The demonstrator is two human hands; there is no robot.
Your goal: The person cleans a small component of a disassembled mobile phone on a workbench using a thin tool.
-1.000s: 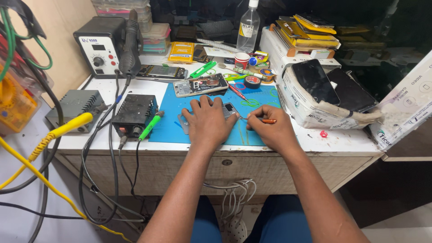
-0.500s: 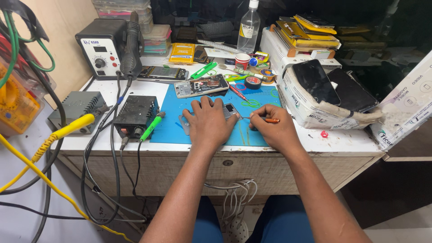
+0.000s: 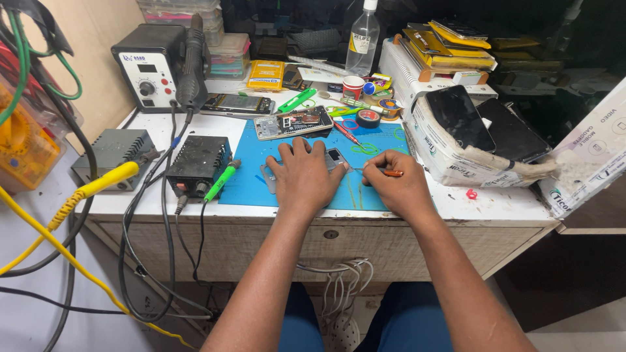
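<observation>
Phone frame [image 3: 334, 158] pinned flat on blue mat [image 3: 248, 186], near its middle, so it is kept from sliding | left hand [image 3: 305, 179] pressed open over it | right hand [image 3: 394, 186] closed on orange-handled screwdriver [image 3: 385, 173], tip laid toward frame for fine work

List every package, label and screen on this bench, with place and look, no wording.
Clear bottle, back centre: white label, blue band.
Yellow flat packet, behind the blue mat.
Station, back left: dark box, white front, small display.
Dark phone screens on the white box, right.
White printed carton, far right.
</observation>
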